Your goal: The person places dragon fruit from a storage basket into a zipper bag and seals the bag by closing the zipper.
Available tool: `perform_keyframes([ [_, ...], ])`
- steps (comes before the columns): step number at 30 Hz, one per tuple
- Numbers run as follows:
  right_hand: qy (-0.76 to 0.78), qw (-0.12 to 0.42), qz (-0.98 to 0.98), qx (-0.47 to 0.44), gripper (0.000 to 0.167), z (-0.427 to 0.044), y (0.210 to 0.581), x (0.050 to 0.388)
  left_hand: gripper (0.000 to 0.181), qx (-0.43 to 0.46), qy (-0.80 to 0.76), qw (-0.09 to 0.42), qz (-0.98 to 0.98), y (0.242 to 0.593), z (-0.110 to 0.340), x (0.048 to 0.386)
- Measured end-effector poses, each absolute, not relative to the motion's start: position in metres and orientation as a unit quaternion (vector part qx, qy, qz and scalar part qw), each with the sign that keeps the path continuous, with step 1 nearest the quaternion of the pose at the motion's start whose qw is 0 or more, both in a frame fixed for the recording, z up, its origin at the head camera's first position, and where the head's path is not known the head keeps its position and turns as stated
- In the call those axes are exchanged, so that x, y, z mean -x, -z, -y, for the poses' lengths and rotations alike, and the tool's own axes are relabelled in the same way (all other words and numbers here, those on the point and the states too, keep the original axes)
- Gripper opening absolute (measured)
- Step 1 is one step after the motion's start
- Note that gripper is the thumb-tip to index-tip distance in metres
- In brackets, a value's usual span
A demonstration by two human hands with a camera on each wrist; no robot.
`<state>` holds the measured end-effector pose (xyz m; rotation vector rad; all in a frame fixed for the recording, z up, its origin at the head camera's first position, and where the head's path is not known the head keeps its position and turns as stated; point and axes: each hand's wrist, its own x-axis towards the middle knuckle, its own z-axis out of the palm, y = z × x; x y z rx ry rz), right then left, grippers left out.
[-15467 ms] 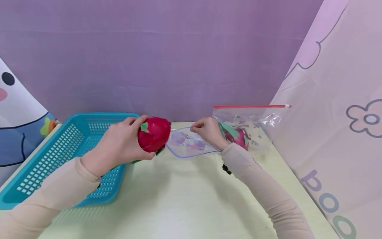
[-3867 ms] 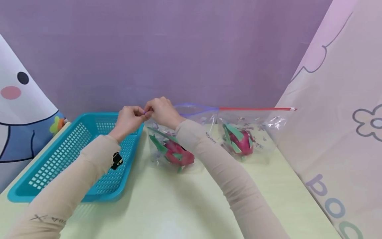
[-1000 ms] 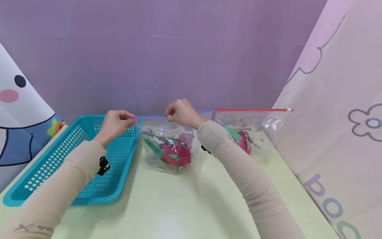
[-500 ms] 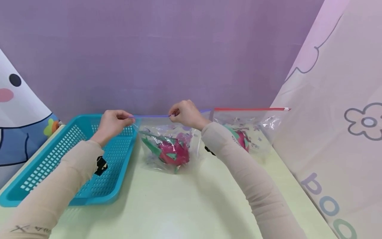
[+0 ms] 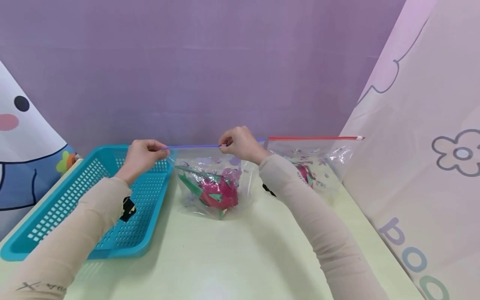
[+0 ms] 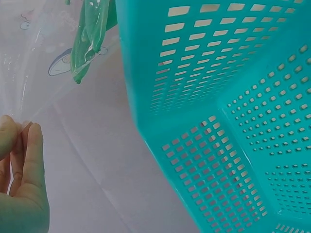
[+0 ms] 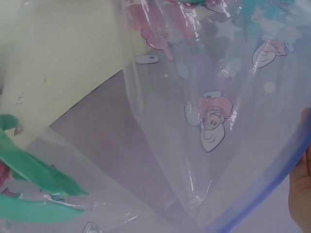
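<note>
My left hand point(image 5: 144, 156) pinches the left end of the blue-purple zip point(image 5: 191, 146) on a clear printed zip bag point(image 5: 245, 183). Farther right along that zip, my right hand point(image 5: 241, 143) pinches a small slider, mostly hidden by the fingers. Inside the bag lies a red dragon fruit point(image 5: 221, 193) with green leaves. The left wrist view shows thumb and fingers point(image 6: 34, 155) on the bag's corner. In the right wrist view the zip point(image 7: 272, 189) runs up to the right hand point(image 7: 301, 194).
A turquoise perforated basket point(image 5: 150, 225) stands left of the bag, under my left forearm. To the right lies another clear bag point(image 5: 333, 160) with a red zip and a dragon fruit point(image 5: 308, 175), partly behind my right sleeve. A purple curtain point(image 5: 240, 71) hangs behind the table.
Earlier my left hand held the dragon fruit outside the bag; now it is inside. From the zip's left end, my right hand has moved right along it, slightly further within the last second.
</note>
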<state>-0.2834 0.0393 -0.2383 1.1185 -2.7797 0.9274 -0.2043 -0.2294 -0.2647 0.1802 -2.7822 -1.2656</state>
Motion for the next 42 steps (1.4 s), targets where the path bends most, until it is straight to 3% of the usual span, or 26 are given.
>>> perform_keyframes([
  [42, -0.284, 0.011, 0.899, -0.334, 0.016, -0.067, 0.235, 0.293, 0.035, -0.05, 0.426, 0.038, 0.903, 0.267, 0.232, 0.212],
])
